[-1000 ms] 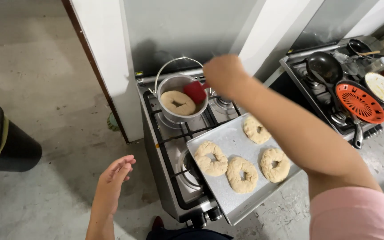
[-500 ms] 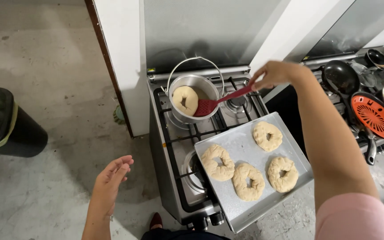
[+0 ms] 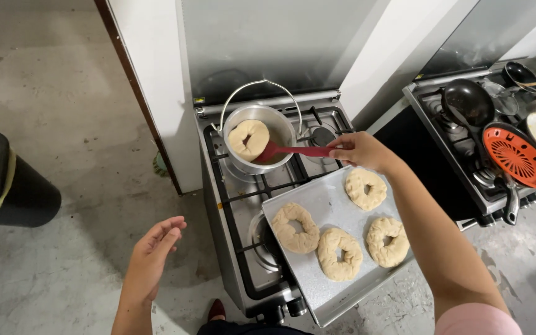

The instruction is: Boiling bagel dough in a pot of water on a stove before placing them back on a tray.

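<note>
My right hand (image 3: 362, 151) grips the handle of a red spatula (image 3: 293, 151) whose blade dips into a metal pot (image 3: 259, 141) on the stove's back left burner. One pale bagel (image 3: 249, 139) floats in the pot's liquid. A metal baking tray (image 3: 336, 282) lies across the stove's front right, carrying several raw bagels (image 3: 297, 227). My left hand (image 3: 152, 255) hovers open over the concrete floor, left of the stove, holding nothing.
The gas stove (image 3: 237, 198) stands against a white wall. A second stove (image 3: 466, 149) to the right holds a black pan (image 3: 466, 102) and an orange strainer (image 3: 516, 156). A dark bin (image 3: 4, 180) sits at the far left.
My right hand has drawn back from above the pot to its right side, lowering the spatula blade into the pot. The view has shifted slightly; my left hand stays open.
</note>
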